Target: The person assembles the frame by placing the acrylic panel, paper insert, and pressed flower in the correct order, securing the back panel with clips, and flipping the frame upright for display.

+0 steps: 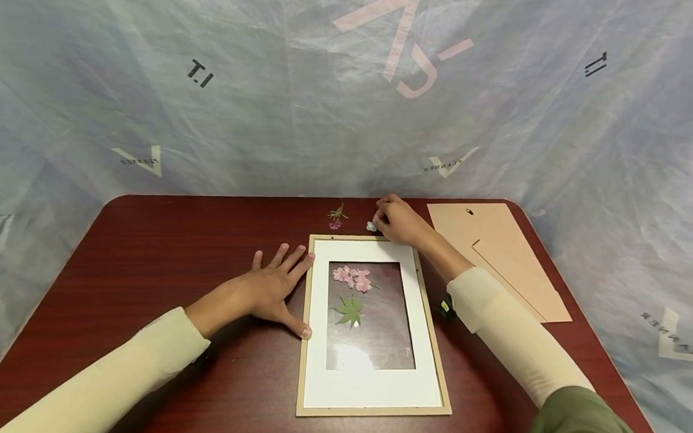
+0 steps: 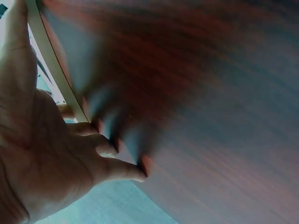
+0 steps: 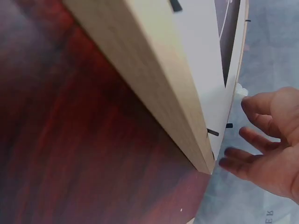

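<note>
A picture frame [image 1: 373,411] lies flat on the dark red surface [image 1: 125,281], squarely before the person, probably so that both hands can reach it from either side. The left hand [image 1: 266,292] is spread wide, grasping nothing: its thumb rests on the frame's left edge and its index fingertip meets that edge higher up, while the other fingertips stand on the surface, a pose that looks meant to keep the frame from sliding. The right hand [image 1: 395,221], just past the frame's top edge, pinches a small white flower [image 1: 371,227] between thumb and fingertip; so light a hold seems suited to thin petals. In the right wrist view, dark tabs [image 3: 213,132] stick out along the frame's inner edge, which suggests that its back faces up. Within the wooden border sits a white mat [image 1: 372,389], and its window shows a clear pane [image 1: 379,323] with pink blossoms [image 1: 360,281] at the upper left and a green leaf [image 1: 348,311] just below them; a bright reflection covers part of the pane's lower end. Outside the frame, a purple sprig [image 1: 336,223] lies beyond the top edge, left of the white flower. A yellow flower [image 1: 445,307], partly hidden by the right sleeve [image 1: 499,319], and a tan board [image 1: 520,261] lie to the right, perhaps set there to be out of the way.
</note>
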`<state>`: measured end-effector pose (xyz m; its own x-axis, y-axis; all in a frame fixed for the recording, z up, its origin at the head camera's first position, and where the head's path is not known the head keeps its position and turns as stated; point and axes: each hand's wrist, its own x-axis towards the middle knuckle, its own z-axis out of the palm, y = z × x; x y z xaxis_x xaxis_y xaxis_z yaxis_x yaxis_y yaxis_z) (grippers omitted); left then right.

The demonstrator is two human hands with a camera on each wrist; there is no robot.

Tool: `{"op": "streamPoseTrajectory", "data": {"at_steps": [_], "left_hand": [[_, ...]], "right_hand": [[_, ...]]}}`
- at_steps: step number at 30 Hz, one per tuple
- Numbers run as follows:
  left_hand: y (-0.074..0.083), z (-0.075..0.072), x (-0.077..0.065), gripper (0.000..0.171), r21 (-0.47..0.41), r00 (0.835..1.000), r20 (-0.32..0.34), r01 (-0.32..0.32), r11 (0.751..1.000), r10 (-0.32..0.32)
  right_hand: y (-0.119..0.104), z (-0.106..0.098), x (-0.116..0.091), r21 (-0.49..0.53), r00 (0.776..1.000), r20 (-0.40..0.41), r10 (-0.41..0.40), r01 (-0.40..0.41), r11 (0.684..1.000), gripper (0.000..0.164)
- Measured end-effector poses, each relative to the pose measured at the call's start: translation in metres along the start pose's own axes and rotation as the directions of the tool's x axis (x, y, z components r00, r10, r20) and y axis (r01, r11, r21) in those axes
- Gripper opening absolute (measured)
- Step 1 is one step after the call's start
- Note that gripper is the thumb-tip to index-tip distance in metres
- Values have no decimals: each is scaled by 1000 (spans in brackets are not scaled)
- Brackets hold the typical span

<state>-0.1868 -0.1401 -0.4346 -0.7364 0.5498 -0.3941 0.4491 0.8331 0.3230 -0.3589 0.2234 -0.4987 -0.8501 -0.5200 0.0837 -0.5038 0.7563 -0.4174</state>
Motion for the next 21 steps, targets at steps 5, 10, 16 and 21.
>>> {"op": "streamPoseTrajectory", "data": {"at_steps": [5, 10, 16, 21], "left_hand": [[-1, 2, -1, 158, 6, 1000, -26, -14, 1000, 14], [-1, 3, -2, 158, 4, 999, -39, -20, 1000, 20], [-1, 2, -2, 158, -9, 999, -36, -25, 1000, 25], [-1, 1, -4, 158, -14, 999, -29, -21, 1000, 21]], "right_hand": [[-16, -12, -13, 26, 999, 5, 48, -48, 999, 28], [-82, -52, -43, 28, 997, 13, 77, -77, 997, 24], [-107, -62, -64, 21, 997, 4, 81, -81, 996, 22], [-111, -61, -75, 23, 999, 5, 49, -49, 999, 20]]}}
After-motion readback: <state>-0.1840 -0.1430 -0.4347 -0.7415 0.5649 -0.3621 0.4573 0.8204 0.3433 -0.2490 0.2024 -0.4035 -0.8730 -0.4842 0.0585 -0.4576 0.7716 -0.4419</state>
